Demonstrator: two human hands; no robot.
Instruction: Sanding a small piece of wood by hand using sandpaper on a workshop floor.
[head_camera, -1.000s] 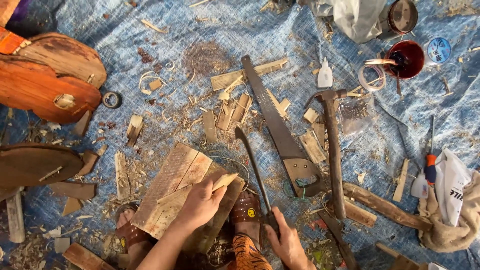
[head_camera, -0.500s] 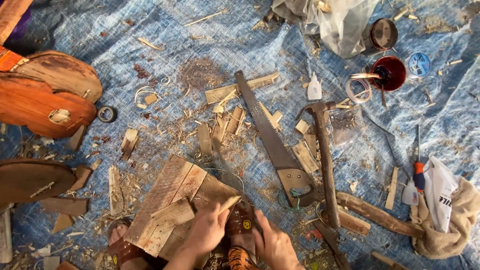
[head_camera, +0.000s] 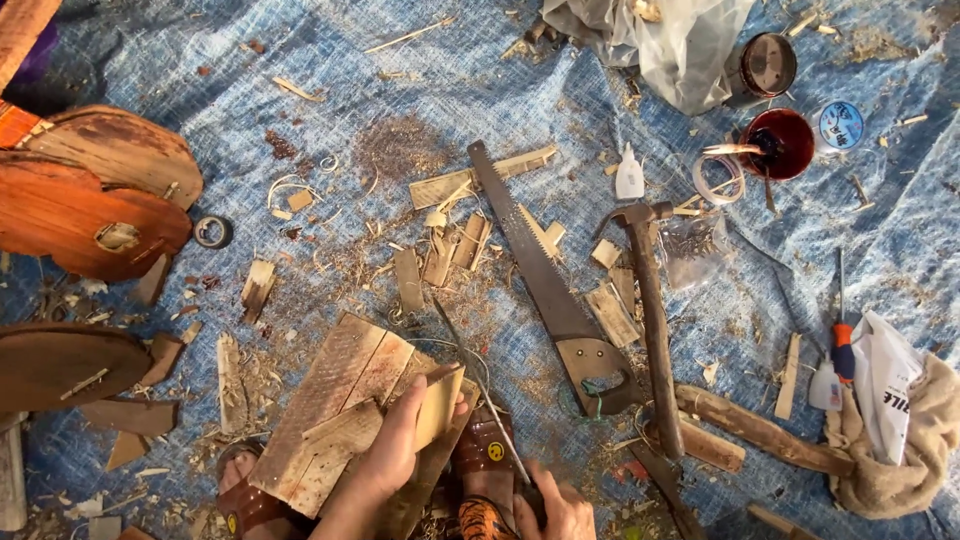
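My left hand (head_camera: 398, 452) is closed on a small flat piece of pale wood (head_camera: 441, 403) and holds it against a board of nailed planks (head_camera: 335, 400) that rests over my sandalled feet (head_camera: 482, 450). At the bottom edge, my right hand (head_camera: 556, 510) grips the dark handle of a long thin blade (head_camera: 478, 385). The blade runs up and to the left, just right of the small piece. Whether it touches the wood I cannot tell.
On the blue tarp (head_camera: 420, 80) lie a handsaw (head_camera: 535, 275), a hammer (head_camera: 652, 320), wood offcuts and shavings. Carved brown wooden bodies (head_camera: 90, 215) sit at left beside a tape roll (head_camera: 212, 232). At right stand a red cup (head_camera: 778, 142), a screwdriver (head_camera: 843, 335) and a cloth (head_camera: 905, 450).
Everything on the tarp has slid down and left in the view, and both hands now sit at the bottom edge. The left hand keeps hold of the small piece.
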